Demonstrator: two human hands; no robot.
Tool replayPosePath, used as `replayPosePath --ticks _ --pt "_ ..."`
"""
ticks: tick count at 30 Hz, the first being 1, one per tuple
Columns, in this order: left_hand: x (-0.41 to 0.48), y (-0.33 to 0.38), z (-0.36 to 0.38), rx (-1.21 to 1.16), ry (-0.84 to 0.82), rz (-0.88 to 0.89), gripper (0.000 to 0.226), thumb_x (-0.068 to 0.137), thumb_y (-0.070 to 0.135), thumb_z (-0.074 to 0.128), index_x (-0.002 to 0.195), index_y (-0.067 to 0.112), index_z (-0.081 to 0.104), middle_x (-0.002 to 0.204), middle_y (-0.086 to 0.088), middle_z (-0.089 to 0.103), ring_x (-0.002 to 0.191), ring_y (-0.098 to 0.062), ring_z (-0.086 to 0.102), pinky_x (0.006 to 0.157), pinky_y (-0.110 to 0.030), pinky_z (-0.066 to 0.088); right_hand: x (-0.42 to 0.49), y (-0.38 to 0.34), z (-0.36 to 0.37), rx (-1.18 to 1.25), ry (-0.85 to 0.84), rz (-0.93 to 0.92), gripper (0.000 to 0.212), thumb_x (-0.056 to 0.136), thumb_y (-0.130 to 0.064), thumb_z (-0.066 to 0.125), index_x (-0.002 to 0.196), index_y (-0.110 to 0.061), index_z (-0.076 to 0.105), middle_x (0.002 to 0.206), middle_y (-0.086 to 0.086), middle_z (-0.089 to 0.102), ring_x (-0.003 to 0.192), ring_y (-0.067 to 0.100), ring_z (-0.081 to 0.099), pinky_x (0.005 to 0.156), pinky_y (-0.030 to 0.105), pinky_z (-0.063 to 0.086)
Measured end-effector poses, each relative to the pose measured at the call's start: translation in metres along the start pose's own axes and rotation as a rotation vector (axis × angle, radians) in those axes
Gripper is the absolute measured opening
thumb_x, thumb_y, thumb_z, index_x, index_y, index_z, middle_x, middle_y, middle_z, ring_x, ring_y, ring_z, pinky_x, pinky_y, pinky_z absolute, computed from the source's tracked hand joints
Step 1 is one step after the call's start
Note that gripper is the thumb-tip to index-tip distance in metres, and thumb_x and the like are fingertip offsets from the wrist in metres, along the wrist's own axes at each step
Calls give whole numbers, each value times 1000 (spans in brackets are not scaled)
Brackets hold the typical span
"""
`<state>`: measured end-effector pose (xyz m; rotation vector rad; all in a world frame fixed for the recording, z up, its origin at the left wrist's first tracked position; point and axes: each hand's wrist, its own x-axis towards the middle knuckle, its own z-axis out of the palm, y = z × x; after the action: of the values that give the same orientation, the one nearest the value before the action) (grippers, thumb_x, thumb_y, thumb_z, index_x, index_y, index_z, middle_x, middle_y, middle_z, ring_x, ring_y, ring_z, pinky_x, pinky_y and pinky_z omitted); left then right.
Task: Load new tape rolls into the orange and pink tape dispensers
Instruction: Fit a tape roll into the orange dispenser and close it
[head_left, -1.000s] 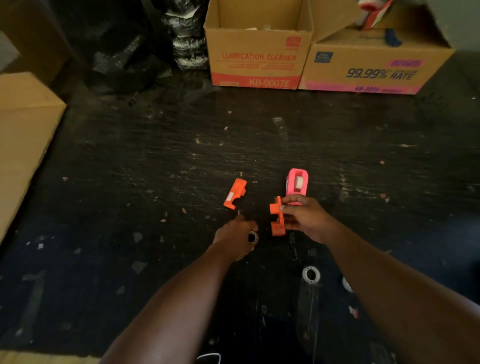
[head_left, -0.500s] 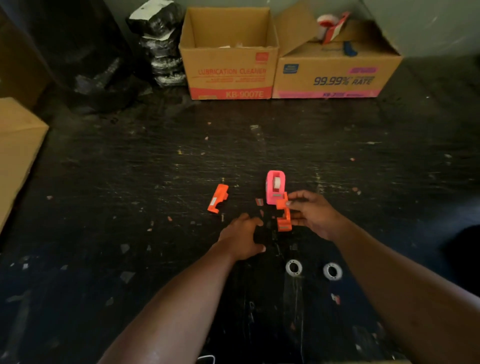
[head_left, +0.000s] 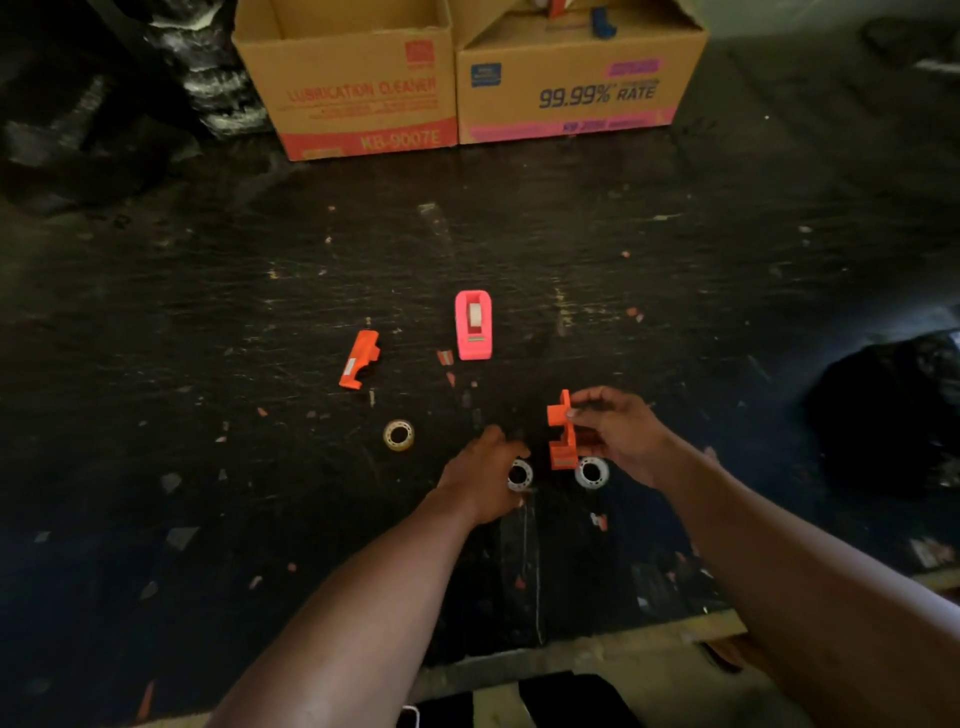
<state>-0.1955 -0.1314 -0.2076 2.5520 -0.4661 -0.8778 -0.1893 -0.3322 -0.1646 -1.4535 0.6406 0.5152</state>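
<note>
Two cartons behind scuffed black floor

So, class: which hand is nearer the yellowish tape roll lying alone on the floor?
Left. The left hand lies just right of that roll; the right hand, holding an orange piece, is farther right.

Left hand partly hides tape roll.

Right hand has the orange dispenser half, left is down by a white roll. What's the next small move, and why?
Probably close the left hand on the white roll at its fingertips and lift it toward the orange dispenser piece held in the right hand; whether that piece already holds a roll cannot be told.
</note>
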Motion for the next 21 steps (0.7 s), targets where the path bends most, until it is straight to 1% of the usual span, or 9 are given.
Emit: replayPosePath --ticks 2,7,10,12,13,15,16,19,21 --pt "-2 0 0 -8 31 -10 47 80 29 78 125 31 63 130 -4 52 123 -30 58 102 -46 50 -1 3 -6 0 -16 10 22 94 0 60 114 -9 62 113 16 70 97 26 71 84 47 60" --pt "-8 1 -8 -116 154 -52 33 79 23 79 111 27 70 117 -2 66 111 -24 65 96 -40 53 -2 2 -7 -35 -31 8 21 93 -1 62 111 -12 64 115 17 70 103 30 71 92 54 58" --pt "-15 1 -20 -233 185 -100 33 74 22 83 103 33 72 105 5 75 101 -15 70 93 -39 57 -4 -3 3 -61 -51 -5 21 92 -1 63 111 -10 63 116 20 71 106 32 70 95 55 57" --pt "-19 0 -30 -299 226 -97 34 71 23 86 100 35 73 96 11 75 94 -8 70 90 -33 57 -7 -7 16 -68 -71 -26 19 92 1 63 108 -9 63 117 23 70 108 37 69 95 56 56" --pt "-20 0 -35 -333 248 -91 35 70 23 87 101 34 73 92 13 73 90 -5 68 87 -27 55 -8 -10 23 -73 -76 -40 18 92 2 62 107 -9 63 117 25 70 108 39 69 94 57 56" --pt "-23 0 -48 -383 309 -78 37 70 22 88 104 27 75 90 11 71 86 -5 66 78 -17 48 -10 -16 36 -84 -92 -70 18 93 4 61 108 -7 61 111 26 70 100 39 69 91 55 57" --pt "-24 0 -55 -407 338 -74 38 69 20 88 105 25 76 92 9 73 88 -6 67 77 -16 47 -11 -19 41 -88 -104 -84 19 93 4 60 110 -6 60 106 24 69 94 36 69 87 52 59" --pt "-30 -1 -75 -518 357 -84 46 69 18 90 111 24 75 99 7 74 96 -9 70 90 -24 54 -12 -29 53 -103 -146 -120 21 94 4 59 111 -6 58 92 15 70 78 26 70 68 37 62" --pt "-33 -5 -87 -577 338 -79 45 68 17 91 110 23 76 100 7 75 98 -10 71 96 -30 55 -12 -38 59 -98 -166 -126 23 94 3 59 116 -4 58 95 17 71 82 29 71 71 39 62"
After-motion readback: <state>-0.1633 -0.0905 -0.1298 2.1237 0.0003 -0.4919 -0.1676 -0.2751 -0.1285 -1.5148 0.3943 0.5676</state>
